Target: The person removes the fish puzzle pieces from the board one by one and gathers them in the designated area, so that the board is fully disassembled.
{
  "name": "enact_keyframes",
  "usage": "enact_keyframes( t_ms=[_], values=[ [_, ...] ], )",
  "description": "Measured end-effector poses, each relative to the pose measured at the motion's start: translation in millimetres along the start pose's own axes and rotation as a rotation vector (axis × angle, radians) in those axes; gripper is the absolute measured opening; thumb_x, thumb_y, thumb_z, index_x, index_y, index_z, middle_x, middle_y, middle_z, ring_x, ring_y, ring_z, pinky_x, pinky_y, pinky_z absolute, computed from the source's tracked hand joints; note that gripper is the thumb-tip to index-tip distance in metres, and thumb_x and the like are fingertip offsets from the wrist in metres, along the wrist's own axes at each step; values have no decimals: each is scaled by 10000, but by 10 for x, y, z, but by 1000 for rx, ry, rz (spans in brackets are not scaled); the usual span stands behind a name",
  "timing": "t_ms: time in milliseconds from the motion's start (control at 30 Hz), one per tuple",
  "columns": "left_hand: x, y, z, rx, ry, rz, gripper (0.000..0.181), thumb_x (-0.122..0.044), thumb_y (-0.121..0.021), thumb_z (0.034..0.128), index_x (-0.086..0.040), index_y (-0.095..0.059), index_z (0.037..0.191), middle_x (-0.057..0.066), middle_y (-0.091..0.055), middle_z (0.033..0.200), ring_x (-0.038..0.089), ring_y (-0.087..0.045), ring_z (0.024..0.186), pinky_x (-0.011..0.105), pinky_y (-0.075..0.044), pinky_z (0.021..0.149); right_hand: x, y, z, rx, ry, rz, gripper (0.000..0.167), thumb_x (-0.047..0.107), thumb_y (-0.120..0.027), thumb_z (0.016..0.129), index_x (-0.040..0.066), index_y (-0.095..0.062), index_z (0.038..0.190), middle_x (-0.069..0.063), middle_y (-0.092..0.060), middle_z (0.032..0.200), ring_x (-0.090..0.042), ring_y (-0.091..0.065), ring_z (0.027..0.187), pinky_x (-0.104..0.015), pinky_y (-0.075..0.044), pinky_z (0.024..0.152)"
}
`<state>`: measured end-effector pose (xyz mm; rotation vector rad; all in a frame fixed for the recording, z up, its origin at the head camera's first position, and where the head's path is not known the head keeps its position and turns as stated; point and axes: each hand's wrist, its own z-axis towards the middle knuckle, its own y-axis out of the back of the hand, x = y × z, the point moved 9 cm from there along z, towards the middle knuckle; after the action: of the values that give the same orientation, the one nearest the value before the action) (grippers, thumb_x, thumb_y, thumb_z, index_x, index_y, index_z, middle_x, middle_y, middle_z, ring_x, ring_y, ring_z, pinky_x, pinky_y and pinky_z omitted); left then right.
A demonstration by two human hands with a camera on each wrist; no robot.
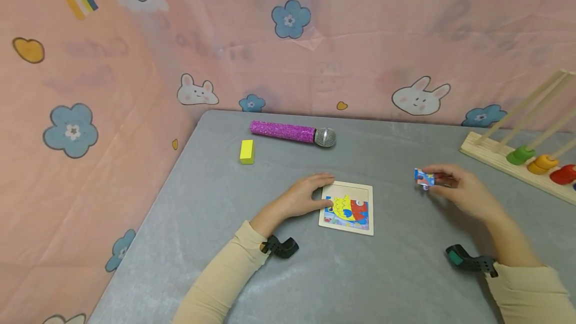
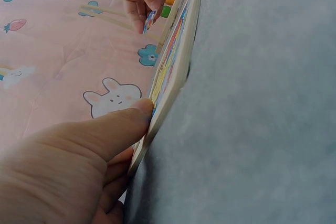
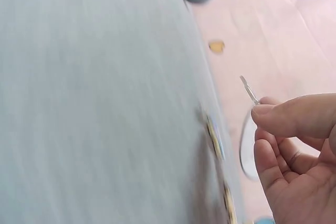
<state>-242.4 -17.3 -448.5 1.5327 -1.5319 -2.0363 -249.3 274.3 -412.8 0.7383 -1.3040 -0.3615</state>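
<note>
A square wooden puzzle board (image 1: 346, 187) lies on the grey table, with a yellow and red fish picture partly filling its frame. My left hand (image 1: 300, 197) holds the board's left side, the thumb over its face and the fingers at its edge. The left wrist view shows that thumb pressing on the board (image 2: 181, 61) from close by. To the right of the board, my right hand (image 1: 465, 191) pinches a small blue puzzle piece (image 1: 423, 177) between thumb and fingers, above the table. In the right wrist view the pinched piece (image 3: 250, 90) appears edge-on.
A purple glittery microphone (image 1: 283, 131) lies at the back, near a yellow block (image 1: 247, 152). A wooden bead rack (image 1: 495, 156) with coloured beads stands at the right. In the right wrist view, blurred thin pieces (image 3: 214, 137) lie on the table below the right hand.
</note>
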Motion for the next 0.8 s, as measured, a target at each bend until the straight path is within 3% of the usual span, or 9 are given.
enact_keyframes(
  t_ms=[367,633,800],
  values=[
    [-20,7,-4,-2,-4,-13,604,-301,-652,900,-87,-437,1422,42,-390,1501,182,-323,1407,330,-279,1166,-574,444,-217,-66,-136,-13,303,98,-618,912,61,-579,1210,354,-468,1001,201,-453,846,-10,-403,643],
    [-20,7,-8,-3,-3,-15,600,-300,-649,902,-89,-437,1422,42,-393,1499,183,-328,1404,331,-279,1166,-895,552,-344,-117,-175,-78,288,42,-578,921,-33,-539,1196,421,-413,948,224,-423,802,-1,-400,615],
    [-16,2,-7,-6,-4,-12,599,-305,-644,905,-92,-435,1424,41,-393,1499,183,-330,1403,334,-280,1165,-988,570,-389,-133,-190,-59,259,39,-583,917,64,-583,1175,447,-417,942,226,-439,790,-1,-405,613]
  ],
)
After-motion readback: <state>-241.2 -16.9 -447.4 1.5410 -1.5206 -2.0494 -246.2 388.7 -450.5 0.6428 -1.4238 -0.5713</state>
